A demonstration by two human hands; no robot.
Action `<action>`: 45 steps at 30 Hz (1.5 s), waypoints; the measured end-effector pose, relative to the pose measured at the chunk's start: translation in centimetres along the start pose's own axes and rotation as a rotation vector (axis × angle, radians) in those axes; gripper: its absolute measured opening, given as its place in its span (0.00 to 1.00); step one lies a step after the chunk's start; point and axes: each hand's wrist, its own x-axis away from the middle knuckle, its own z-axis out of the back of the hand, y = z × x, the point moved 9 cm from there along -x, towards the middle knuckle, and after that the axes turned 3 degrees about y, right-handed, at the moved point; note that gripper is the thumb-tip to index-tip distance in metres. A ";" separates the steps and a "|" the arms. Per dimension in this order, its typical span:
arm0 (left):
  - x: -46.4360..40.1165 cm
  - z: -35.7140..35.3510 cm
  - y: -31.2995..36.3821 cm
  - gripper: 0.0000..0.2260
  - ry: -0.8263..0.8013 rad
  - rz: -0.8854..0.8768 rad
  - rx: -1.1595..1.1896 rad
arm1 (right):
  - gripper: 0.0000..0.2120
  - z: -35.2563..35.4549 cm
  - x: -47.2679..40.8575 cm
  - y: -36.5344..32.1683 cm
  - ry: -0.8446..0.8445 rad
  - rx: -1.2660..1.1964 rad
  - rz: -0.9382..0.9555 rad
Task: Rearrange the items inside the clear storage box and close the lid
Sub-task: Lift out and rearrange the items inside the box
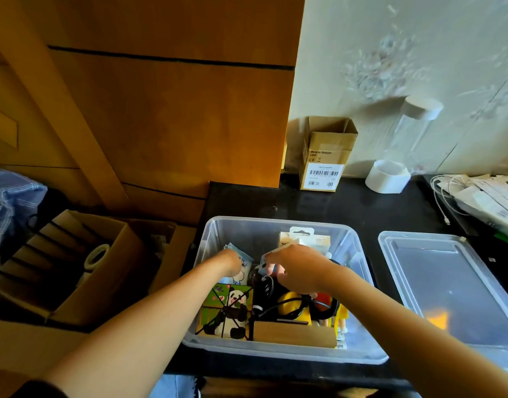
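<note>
The clear storage box stands open on a black counter, and both my hands reach into it. My left hand is deep inside at the left, its fingers hidden among light blue cartoon packets. My right hand pinches a small blue-and-white card near the middle. Below them lie a green panda box, a black cable, a yellow object and a wooden block. White retail packets stand at the box's back. The clear lid lies flat to the right.
A small open cardboard carton and a white and clear cylinder stand at the wall behind. Papers and white cables are piled at the far right. Left of the counter sits a cardboard box holding a tape roll.
</note>
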 end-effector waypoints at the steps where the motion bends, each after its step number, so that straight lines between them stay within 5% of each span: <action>1: 0.2 -0.2 -0.4 0.17 -0.041 0.067 0.082 | 0.17 0.2 0.1 -0.1 0.011 0.000 0.012; 9: 0.4 2.3 -0.5 0.12 0.183 0.158 -0.078 | 0.11 4.4 2.0 1.6 0.266 -0.101 0.010; 14: 0.5 1.8 -0.6 0.11 0.180 0.066 -0.014 | 0.11 6.8 4.2 6.7 0.454 -0.158 -0.247; 20: 0.3 0.5 -0.5 0.11 0.089 0.050 0.079 | 0.10 4.9 4.4 8.8 0.226 0.049 -0.425; 28: 1.3 1.3 -0.5 0.17 0.185 -0.007 0.158 | 0.14 2.5 2.6 9.2 0.026 0.166 -0.417; 34: 1.4 0.3 0.3 0.20 0.086 -0.107 0.281 | 0.13 1.3 0.8 9.4 -0.115 0.258 -0.452; 41: 2.0 1.7 -0.4 0.14 0.272 -0.031 0.328 | 0.21 0.0 1.3 8.7 -0.366 0.097 -0.505; 45: 1.9 0.5 -0.1 0.10 0.149 -0.010 0.350 | 0.24 -0.8 1.5 10.0 -0.441 0.017 -0.617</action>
